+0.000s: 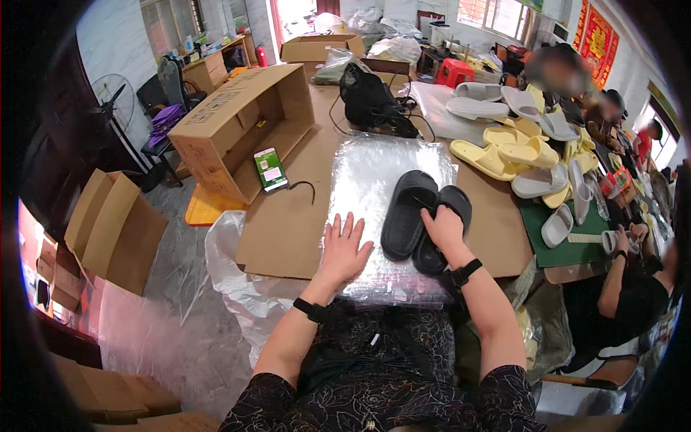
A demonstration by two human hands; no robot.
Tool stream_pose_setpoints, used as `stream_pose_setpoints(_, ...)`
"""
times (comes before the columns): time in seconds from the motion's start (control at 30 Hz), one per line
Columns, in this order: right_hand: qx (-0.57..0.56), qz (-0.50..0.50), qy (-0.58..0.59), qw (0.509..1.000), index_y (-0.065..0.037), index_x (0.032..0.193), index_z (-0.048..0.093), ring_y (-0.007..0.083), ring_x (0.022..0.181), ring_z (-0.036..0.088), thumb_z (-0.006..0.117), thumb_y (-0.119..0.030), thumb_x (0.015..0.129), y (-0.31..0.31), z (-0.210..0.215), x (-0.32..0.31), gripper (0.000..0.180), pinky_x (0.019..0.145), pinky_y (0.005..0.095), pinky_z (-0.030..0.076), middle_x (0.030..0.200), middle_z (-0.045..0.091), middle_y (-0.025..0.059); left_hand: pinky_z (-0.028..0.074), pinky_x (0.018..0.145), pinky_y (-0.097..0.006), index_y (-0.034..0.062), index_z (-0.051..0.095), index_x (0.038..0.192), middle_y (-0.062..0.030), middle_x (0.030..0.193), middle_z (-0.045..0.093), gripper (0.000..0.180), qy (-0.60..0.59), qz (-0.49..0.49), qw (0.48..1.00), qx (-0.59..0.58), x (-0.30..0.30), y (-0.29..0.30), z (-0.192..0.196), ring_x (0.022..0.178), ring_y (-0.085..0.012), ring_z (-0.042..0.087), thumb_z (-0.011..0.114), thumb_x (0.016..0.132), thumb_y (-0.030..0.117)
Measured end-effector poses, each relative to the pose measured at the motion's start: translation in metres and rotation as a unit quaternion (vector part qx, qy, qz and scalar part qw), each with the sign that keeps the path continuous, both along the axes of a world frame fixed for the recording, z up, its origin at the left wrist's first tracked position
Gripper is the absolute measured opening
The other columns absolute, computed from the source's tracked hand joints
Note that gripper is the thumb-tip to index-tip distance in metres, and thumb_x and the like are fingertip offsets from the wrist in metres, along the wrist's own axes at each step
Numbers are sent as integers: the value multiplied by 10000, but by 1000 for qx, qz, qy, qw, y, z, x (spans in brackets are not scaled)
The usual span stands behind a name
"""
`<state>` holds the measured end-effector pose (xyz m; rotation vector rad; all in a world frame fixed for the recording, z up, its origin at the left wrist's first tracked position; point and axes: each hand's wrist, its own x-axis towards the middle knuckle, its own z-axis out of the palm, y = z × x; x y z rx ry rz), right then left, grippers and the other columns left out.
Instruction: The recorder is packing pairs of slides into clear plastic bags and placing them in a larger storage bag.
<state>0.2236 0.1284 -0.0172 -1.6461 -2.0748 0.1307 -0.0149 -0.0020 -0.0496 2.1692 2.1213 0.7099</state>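
Note:
My left hand (pixel 344 248) lies flat, fingers spread, on a stack of clear plastic bags (pixel 363 165) in front of me. On the right part of that stack is a pair of black slide sandals (pixel 404 219), side by side with a slight slant. My right hand (pixel 446 234) is closed on the right-hand sandal, its fingertips at the inner edge between the two. Part of that sandal is hidden beneath the hand. Under the bags spreads a flat cardboard sheet (pixel 281 234) covering the table.
Left of the bags stand an open cardboard box (pixel 237 122) and a phone (pixel 270 170) with a lit screen. A black bag (pixel 371 101) lies beyond. Yellow slides (pixel 497 155) and grey slides (pixel 540 181) are heaped at right, where a co-worker's hands (pixel 626 237) hold a slide.

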Motion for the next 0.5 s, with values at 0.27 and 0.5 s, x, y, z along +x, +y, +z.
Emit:
stream_pose_setpoints(0.27,-20,-95,148,984,115,882,608,500,878,621,577,-399,918,-33,15,57,516,783,533,483,880,636,339,197,1182,-531,129,389,1496,-230,1581,260,750,-44,-62,994,-81,-19,-8,17,1457,-468,194,595,877,498)
stream_pose_setpoints(0.5,34,-115,323,939,119,853,518,200,683,481,574,-240,950,-64,14,138,376,641,389,409,710,511,151,340,1125,-480,73,386,1480,-313,1501,338,863,-184,49,982,-3,-54,24,22,1356,-469,379,746,802,465)
